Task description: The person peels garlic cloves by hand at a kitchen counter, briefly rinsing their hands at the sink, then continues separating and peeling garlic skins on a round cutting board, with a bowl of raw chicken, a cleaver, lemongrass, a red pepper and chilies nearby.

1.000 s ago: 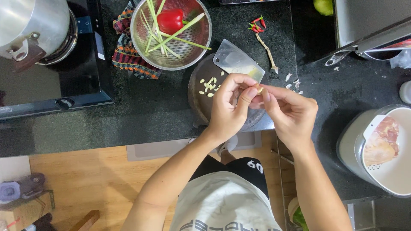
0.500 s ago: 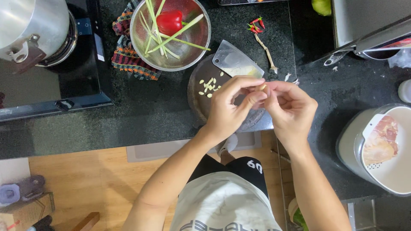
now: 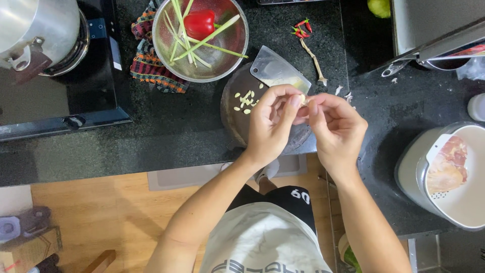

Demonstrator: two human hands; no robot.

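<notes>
My left hand [image 3: 273, 124] and my right hand [image 3: 336, 129] meet above a round dark wooden chopping board [image 3: 232, 119], fingertips pinched together on a small pale garlic clove [image 3: 303, 99]. Several sliced garlic pieces [image 3: 245, 98] lie on the board's left part. A cleaver [image 3: 275, 71] rests on the board's far edge, its blade partly hidden by my left hand. Small red chillies [image 3: 302, 28] and a thin root-like stem [image 3: 313, 60] lie on the black counter beyond.
A steel bowl [image 3: 164, 55] with a red pepper and green stalks sits on a checked cloth [image 3: 146, 65]. A steel pot [image 3: 35, 30] stands on the stove at left. At right a white container [image 3: 470, 202] holds raw chicken. Bits of garlic skin [image 3: 343, 93] lie nearby.
Both hands have kept working the clove in place above the board, with only small shifts of the fingers; nothing else on the counter has moved.
</notes>
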